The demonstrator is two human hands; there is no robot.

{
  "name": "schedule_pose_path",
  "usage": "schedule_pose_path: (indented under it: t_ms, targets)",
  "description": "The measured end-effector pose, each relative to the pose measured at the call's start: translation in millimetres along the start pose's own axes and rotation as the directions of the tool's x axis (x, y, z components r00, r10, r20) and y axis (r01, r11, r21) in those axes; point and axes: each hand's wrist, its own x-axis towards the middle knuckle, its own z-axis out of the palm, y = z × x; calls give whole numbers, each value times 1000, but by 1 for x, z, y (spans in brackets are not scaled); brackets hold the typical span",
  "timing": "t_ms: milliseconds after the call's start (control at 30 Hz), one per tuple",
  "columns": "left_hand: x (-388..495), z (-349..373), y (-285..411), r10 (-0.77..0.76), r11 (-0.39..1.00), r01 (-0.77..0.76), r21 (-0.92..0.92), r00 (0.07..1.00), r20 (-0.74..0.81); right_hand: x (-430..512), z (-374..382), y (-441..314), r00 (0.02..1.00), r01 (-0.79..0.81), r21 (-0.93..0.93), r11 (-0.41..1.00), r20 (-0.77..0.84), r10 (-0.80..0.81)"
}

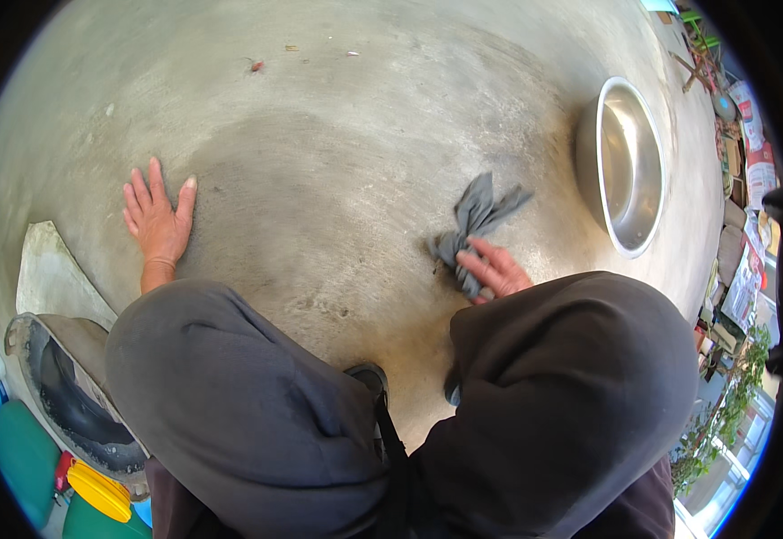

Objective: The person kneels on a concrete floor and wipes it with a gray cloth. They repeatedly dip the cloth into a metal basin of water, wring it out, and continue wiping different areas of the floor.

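Note:
My right hand [499,268] grips a bunched, knotted-looking grey cloth [477,210] low over the concrete floor [310,222], in front of my right knee. Two loose ends of the cloth stick out beyond the fingers. Part of that hand is hidden behind the knee. To the left, my left hand [162,226] is spread with its palm down, fingers pointing away from me and nothing in its grasp. It appears to rest on the floor. A darker, damp-looking patch covers the floor between the hands.
A metal basin [589,162] stands right of the cloth. Left of my leg are a worn black-lined tub [61,397], a pale slab [54,276], a yellow lid [99,490] and green containers [21,451]. Clutter and a leafy plant [728,411] line the right side. Small debris [257,66] lies ahead.

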Motion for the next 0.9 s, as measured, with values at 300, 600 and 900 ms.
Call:
schedule_pose_path:
  t_ms: [300, 600, 900]
  targets:
    - [-1, -4, 6, -20, 1000, 20, 8, 1000, 8, 201, 2, -31, 872, 387, -468, 795, -95, -480]
    - [-2, -8, 12, -28, 1000, 28, 6, 1000, 11, 236, -176, -52, 971, 197, 793, 577, -238, -4]
    - [-2, -4, 11, 4, 1000, -5, -15, 999, -48, 192, -62, -24, 887, -316, -138, 939, -395, 240]
